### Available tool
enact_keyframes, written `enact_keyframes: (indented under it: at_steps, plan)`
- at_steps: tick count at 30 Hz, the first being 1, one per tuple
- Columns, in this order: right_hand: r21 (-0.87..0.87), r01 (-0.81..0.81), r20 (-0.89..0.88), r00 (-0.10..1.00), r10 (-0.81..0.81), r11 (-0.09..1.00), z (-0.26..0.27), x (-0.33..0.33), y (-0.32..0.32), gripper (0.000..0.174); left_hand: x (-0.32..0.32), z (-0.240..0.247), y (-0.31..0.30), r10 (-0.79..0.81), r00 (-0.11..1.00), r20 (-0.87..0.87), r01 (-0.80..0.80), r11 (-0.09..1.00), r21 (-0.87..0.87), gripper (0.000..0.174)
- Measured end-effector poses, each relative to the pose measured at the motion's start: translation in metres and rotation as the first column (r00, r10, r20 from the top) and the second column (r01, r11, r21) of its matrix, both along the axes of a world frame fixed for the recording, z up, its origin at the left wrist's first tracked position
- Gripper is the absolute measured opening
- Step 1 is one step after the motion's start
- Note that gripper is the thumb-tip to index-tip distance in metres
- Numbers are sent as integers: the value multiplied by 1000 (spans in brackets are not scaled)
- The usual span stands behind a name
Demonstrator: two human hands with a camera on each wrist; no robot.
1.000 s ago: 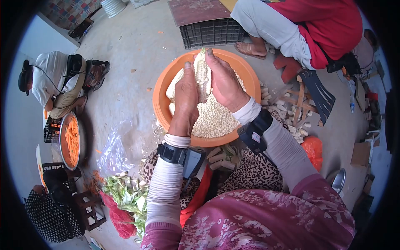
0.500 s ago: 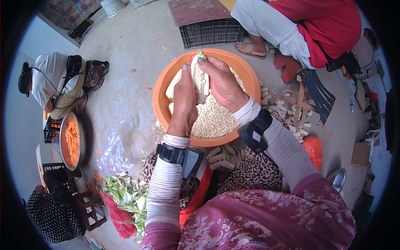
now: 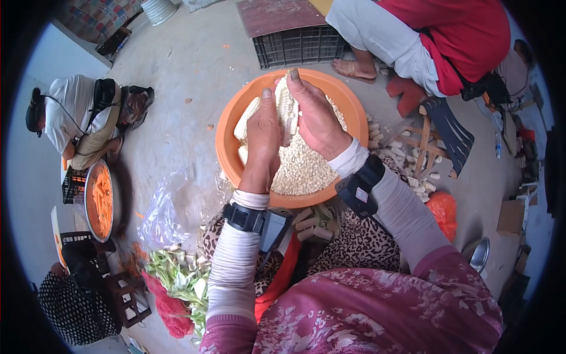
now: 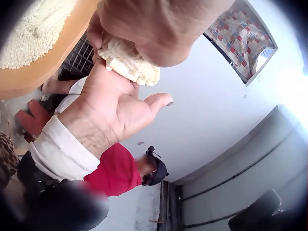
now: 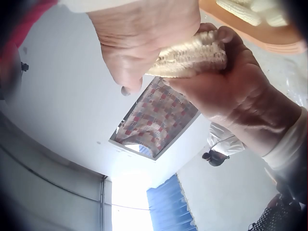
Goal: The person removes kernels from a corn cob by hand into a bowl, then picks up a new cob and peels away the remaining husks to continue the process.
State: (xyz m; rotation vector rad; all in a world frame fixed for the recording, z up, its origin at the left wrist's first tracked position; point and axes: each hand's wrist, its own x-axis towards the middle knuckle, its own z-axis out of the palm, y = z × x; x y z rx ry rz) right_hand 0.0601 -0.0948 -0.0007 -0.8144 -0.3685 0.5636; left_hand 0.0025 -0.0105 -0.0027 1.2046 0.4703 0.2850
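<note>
head view: left hand and right hand curl round the cob; mid-shelling, i judge, next needing firm pressure over the basin.

A basin of corn kernels stands before the seated wearer. Left of it lies a plastic bag, with a bowl of carrots farther left. Behind the basin is a crate.
</note>
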Motion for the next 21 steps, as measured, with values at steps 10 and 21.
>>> enact_keyframes:
  at_steps: [10,21]
  plan:
    - [-87,94,82,993,-87,992,-9,-2,3,23,-1,-1,1,26,998,-54,-27,999,-18,52]
    - [92,-37,-127,991,48,995,-2,4,-2,33,3,3,-5,3,999,46,-3,1000,-16,53]
